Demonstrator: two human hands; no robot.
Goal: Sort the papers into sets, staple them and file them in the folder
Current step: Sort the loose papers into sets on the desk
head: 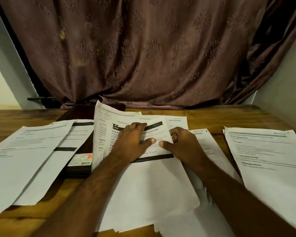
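I see a wooden table [237, 117] with a warm brown grain filling the lower view. Behind it hangs a heavy brown curtain [143, 48] with an embossed floral pattern, its hem bunched on the tabletop. Pale wall [0, 89] shows at far left and right. The light is dim; a dark rod [41, 99] at left is possibly a window fitting.

head-worn view, angled down, close over table [229, 120]
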